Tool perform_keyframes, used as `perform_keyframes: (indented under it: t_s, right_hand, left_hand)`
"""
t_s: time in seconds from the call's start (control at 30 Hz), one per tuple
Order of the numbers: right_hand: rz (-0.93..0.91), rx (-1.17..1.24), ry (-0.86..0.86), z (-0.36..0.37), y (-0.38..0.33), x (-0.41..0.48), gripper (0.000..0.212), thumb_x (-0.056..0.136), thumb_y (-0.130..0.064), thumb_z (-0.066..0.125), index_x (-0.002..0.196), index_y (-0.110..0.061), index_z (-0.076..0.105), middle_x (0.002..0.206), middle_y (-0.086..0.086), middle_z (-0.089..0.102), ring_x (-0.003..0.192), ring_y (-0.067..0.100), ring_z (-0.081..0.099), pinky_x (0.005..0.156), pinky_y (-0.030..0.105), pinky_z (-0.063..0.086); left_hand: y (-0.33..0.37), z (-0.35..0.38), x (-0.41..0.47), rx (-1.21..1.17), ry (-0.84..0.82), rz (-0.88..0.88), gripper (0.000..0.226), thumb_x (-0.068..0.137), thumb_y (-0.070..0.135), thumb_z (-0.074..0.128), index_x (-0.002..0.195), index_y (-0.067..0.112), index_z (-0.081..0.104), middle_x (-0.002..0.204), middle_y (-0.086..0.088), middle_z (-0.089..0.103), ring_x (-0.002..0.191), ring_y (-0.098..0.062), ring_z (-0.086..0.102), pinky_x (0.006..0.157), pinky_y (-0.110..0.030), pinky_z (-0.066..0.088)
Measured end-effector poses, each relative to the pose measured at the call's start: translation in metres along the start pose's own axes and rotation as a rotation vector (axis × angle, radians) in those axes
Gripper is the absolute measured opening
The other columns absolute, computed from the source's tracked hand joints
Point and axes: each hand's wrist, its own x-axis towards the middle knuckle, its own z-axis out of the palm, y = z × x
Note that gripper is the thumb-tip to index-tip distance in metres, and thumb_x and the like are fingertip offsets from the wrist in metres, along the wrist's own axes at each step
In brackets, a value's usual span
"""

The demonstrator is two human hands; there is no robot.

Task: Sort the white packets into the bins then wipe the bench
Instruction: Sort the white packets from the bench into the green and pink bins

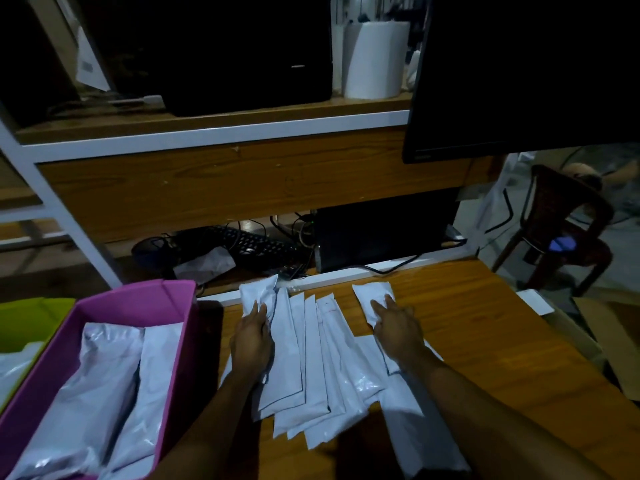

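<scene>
The left hand (252, 341) is laid palm down with its fingers stretched forward onto a crumpled packet (258, 294) near the far edge of the bench (485, 341); nothing is seen to be enclosed or pinched. The right hand (398, 327) is spread in the same way, its fingertips pressed on a small packet (372, 299) that lies apart, also near the far edge. Between and under the two forearms a fan of white packets (311, 362) is spread across the middle of the bench, each overlapped by its neighbour, with the nearest ends close to the front edge. Off the left edge a pink bin (145, 296) is set, already loaded with several packets (114, 375), and a green bin (38, 308) stands beyond it, its contents only partly visible. The sorting is judged to be well short of done and the wiping not begun. Since both packets are only pressed, not gripped, they could be slid rather than lifted. A push forward could send them over the white rail (311, 284) into the cables and keyboard (242, 244) behind. The slick overlapped fan could also be dragged along by a forearm, and the nearest packets tipped off the front edge. In this dim light a packet could be dropped in the wrong bin.
</scene>
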Motion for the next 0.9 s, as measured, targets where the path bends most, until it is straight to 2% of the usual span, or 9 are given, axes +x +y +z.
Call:
perform_keyframes:
  t_s: [0.07,0.1,0.2,0.27,0.37,0.47,0.53,0.7,0.9]
  right_hand:
    - [-0.035,-0.047,0.060,-0.016,-0.009,-0.007,0.054,0.090,-0.024,0.062,0.142,-0.020,0.046,0.158,0.006,0.026,0.141,0.026,0.031,0.108,0.043,0.034]
    - [-0.031,-0.034,0.108,-0.024,-0.014,-0.013,0.052,0.088,-0.021,0.064,0.139,-0.018,0.050,0.158,0.006,0.027,0.140,0.027,0.033,0.106,0.044,0.036]
    - [0.018,0.160,0.213,-0.048,-0.029,-0.033,0.048,0.089,-0.014,0.062,0.136,-0.012,0.052,0.155,0.012,0.032,0.137,0.036,0.036,0.106,0.049,0.037]
    - [0.066,0.249,0.277,-0.060,-0.041,-0.048,0.050,0.095,-0.019,0.055,0.143,-0.016,0.043,0.156,0.010,0.029,0.134,0.036,0.037,0.102,0.045,0.041]
    - [0.129,0.428,0.409,-0.074,-0.059,-0.079,0.053,0.097,-0.029,0.049,0.148,-0.028,0.034,0.158,0.001,0.026,0.129,0.030,0.036,0.096,0.037,0.046]
    - [0.074,0.546,0.557,-0.082,-0.075,-0.115,0.052,0.096,-0.025,0.053,0.146,-0.027,0.039,0.157,0.003,0.029,0.126,0.032,0.038,0.093,0.037,0.046]
    - [0.053,0.609,0.623,-0.088,-0.090,-0.143,0.052,0.096,-0.026,0.053,0.146,-0.027,0.039,0.158,0.001,0.028,0.126,0.028,0.037,0.089,0.029,0.042]
    - [-0.001,0.704,0.678,-0.094,-0.139,-0.212,0.056,0.091,-0.039,0.043,0.146,-0.030,0.037,0.157,-0.002,0.030,0.126,0.020,0.035,0.092,0.027,0.038]
    - [-0.114,0.751,0.653,-0.098,-0.198,-0.263,0.055,0.092,-0.041,0.043,0.145,-0.029,0.040,0.155,-0.001,0.034,0.125,0.019,0.040,0.092,0.024,0.036]
  left_hand:
    - [0.007,-0.010,0.000,-0.092,0.054,0.028,0.033,0.095,0.018,0.032,0.111,0.017,0.061,0.098,-0.009,0.069,0.091,-0.025,0.064,0.079,-0.040,0.052]
    - [0.011,-0.015,-0.001,-0.134,0.074,0.057,0.032,0.098,0.018,0.032,0.111,0.016,0.061,0.099,-0.010,0.068,0.092,-0.026,0.064,0.081,-0.038,0.051]
    - [0.029,-0.031,-0.004,-0.137,0.095,0.156,0.035,0.100,0.016,0.038,0.130,0.010,0.057,0.128,-0.013,0.061,0.119,-0.028,0.056,0.101,-0.038,0.045]
    - [0.043,-0.042,-0.011,-0.146,0.104,0.166,0.036,0.103,0.020,0.038,0.136,0.015,0.052,0.139,-0.010,0.053,0.131,-0.027,0.047,0.108,-0.044,0.040]
    - [0.062,-0.061,-0.030,-0.193,0.163,0.265,0.040,0.103,0.014,0.038,0.141,0.017,0.047,0.145,-0.008,0.048,0.137,-0.027,0.040,0.110,-0.045,0.037]
    - [0.076,-0.082,-0.060,-0.273,0.203,0.272,0.045,0.101,0.005,0.042,0.144,0.017,0.044,0.151,-0.004,0.040,0.144,-0.020,0.028,0.116,-0.041,0.029]
    - [0.081,-0.101,-0.086,-0.301,0.227,0.284,0.046,0.100,0.004,0.043,0.144,0.019,0.043,0.153,0.000,0.036,0.146,-0.017,0.024,0.117,-0.038,0.026]
    - [0.072,-0.151,-0.152,-0.270,0.254,0.332,0.051,0.098,0.006,0.046,0.145,0.022,0.041,0.153,0.000,0.037,0.145,-0.017,0.026,0.116,-0.041,0.029]
    - [0.033,-0.221,-0.202,-0.102,0.331,0.333,0.048,0.096,0.014,0.039,0.144,0.014,0.043,0.152,-0.005,0.037,0.145,-0.020,0.025,0.115,-0.022,0.020]
